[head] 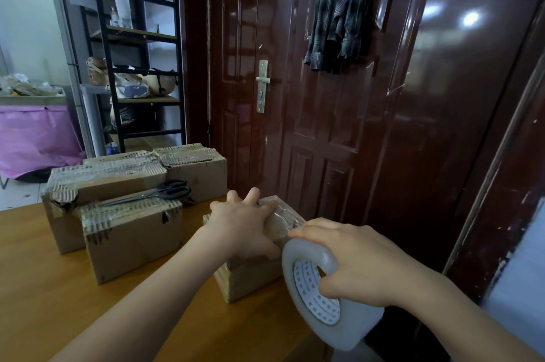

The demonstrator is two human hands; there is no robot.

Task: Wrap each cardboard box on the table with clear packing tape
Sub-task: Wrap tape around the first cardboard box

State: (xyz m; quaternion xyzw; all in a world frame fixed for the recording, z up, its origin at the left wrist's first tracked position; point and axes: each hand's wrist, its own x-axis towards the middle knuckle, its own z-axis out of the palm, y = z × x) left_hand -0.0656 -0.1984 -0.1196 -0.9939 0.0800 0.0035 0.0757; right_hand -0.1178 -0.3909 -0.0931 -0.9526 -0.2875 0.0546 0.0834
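A small cardboard box [250,276] stands near the right edge of the wooden table [59,296], with clear tape over its top. My left hand [244,224] lies on top of the box, its fingers spread and its thumb down the near side. My right hand [362,261] grips a large roll of clear packing tape [318,294] just right of the box, thumb through the core. A strip runs from the roll onto the box top.
Several taped cardboard boxes [132,232] stand at the left of the table, and black scissors [159,192] lie on top of them. A dark red door [339,111] rises right behind the table. A black shelf rack [135,46] stands at the back left.
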